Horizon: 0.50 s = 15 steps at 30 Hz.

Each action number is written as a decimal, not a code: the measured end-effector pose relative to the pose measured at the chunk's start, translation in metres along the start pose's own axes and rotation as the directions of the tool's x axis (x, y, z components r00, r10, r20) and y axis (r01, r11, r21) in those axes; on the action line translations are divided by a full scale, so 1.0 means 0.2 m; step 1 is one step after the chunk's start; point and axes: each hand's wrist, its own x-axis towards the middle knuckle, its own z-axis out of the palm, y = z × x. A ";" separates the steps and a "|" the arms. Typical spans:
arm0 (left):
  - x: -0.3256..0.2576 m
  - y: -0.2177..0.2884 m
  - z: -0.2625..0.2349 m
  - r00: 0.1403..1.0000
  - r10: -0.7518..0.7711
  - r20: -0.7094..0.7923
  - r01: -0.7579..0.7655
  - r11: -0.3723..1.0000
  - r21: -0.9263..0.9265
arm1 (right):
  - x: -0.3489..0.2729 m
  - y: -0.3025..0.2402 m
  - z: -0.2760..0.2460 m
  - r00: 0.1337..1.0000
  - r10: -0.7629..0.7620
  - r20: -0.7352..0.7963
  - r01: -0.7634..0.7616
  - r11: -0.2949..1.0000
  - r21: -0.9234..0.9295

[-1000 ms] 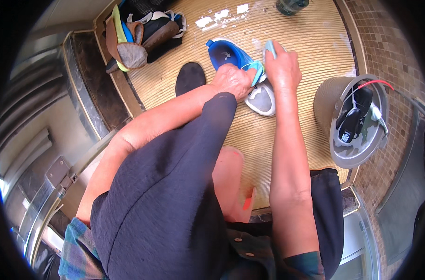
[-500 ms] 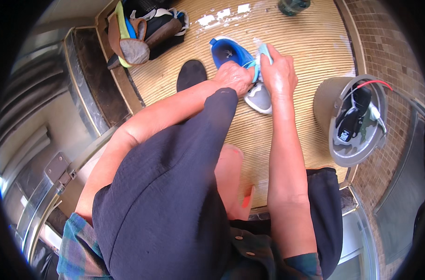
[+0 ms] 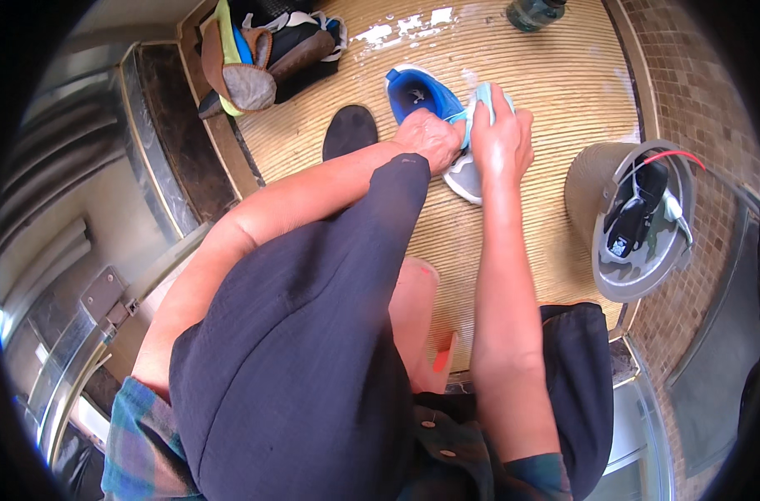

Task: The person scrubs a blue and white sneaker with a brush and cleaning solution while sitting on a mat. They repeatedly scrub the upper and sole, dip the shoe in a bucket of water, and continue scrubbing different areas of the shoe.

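A blue sneaker (image 3: 407, 93) with a grey toe and white sole lies on the ribbed mat in front of me. My left hand (image 3: 430, 140) is closed on its middle, around the laces and tongue, and hides part of the upper. In my right hand (image 3: 501, 138) is a light-blue scrubbing brush (image 3: 485, 93), pressed against the sneaker's right side. Whitish suds show beside the brush; its bristles are mostly hidden. Left of the sneaker lies a dark oval piece (image 3: 350, 132), possibly a shoe sole or insole.
A grey-brown bucket (image 3: 584, 196) with a red-grip handle stands at the right, holding black shoes (image 3: 638, 209). Several shoes (image 3: 271, 63) are heaped at the far left. A dark glass jar (image 3: 534, 12) stands at the far edge. The mat (image 3: 563, 92) is wet.
The brush has tilted and slid slightly along the sneaker's right side. My left hand keeps its hold. The whole view has shifted a little.
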 end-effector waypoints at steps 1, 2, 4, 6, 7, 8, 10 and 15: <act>-0.01 -0.01 0.00 0.998 0.012 -0.066 -0.011 1.000 0.016 | 0.07 0.00 -0.01 0.999 0.009 0.041 -0.008 1.000 -0.019; -0.02 -0.01 0.01 0.998 0.017 -0.069 -0.016 1.000 0.010 | 0.12 0.01 -0.02 0.996 0.020 0.082 -0.016 0.999 -0.038; -0.03 -0.02 0.00 0.997 0.014 -0.073 -0.013 1.000 0.007 | 0.16 0.07 0.00 0.998 -0.049 0.040 0.050 0.998 -0.031; -0.02 -0.02 -0.01 0.990 0.045 -0.137 -0.040 0.999 0.032 | 0.17 0.16 0.00 0.996 -0.094 -0.004 0.094 0.982 0.166; -0.03 0.00 0.00 0.986 0.060 -0.158 -0.056 0.998 0.031 | 0.12 0.17 -0.03 0.993 -0.090 -0.075 0.105 0.963 0.247; -0.03 0.01 0.00 0.981 0.076 -0.178 -0.071 0.997 0.031 | 0.12 0.16 -0.04 0.991 -0.098 -0.088 0.118 0.955 0.271; -0.03 0.01 -0.02 0.993 0.080 -0.090 -0.074 0.995 0.067 | 0.14 0.12 -0.10 0.983 -0.111 -0.146 0.152 0.940 0.306; -0.04 -0.04 0.04 0.999 0.051 0.018 -0.051 0.999 -0.018 | -0.14 -0.04 0.02 0.969 -0.162 -0.184 0.178 0.981 0.073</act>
